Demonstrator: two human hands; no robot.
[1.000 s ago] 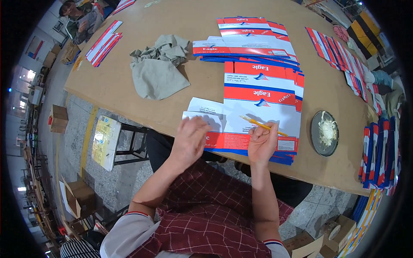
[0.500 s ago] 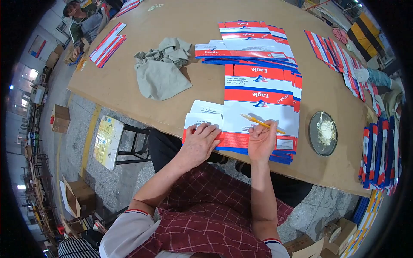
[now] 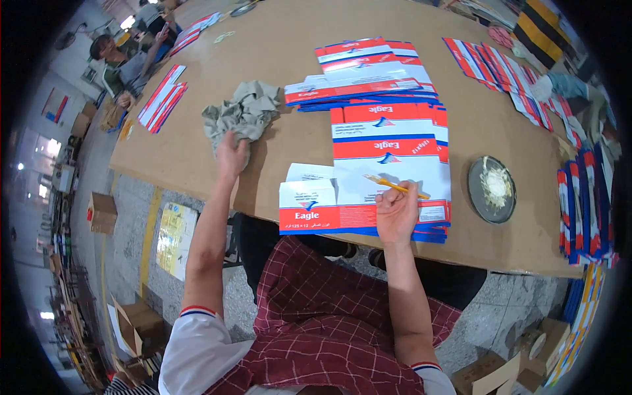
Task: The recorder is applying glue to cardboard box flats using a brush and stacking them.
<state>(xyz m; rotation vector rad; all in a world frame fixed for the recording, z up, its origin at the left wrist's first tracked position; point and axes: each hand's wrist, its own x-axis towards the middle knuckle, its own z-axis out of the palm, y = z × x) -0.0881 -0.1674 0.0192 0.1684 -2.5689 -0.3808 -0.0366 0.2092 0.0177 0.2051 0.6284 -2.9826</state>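
The yellow brush [image 3: 388, 183] was held by the right hand [image 3: 397, 217] above flat boxes [image 3: 395, 135]. From afar, I saw the left hand [image 3: 232, 157] gripping the gray cloth [image 3: 243, 110].

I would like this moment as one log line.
Left hand: touching grey cloth | right hand: holding yellow brush over flat cartons | dark dish: right of cartons, pale material inside

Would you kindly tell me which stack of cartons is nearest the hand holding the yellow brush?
The stack at the near edge of the table: the right hand overlaps it in view, while the other stacks lie farther off.
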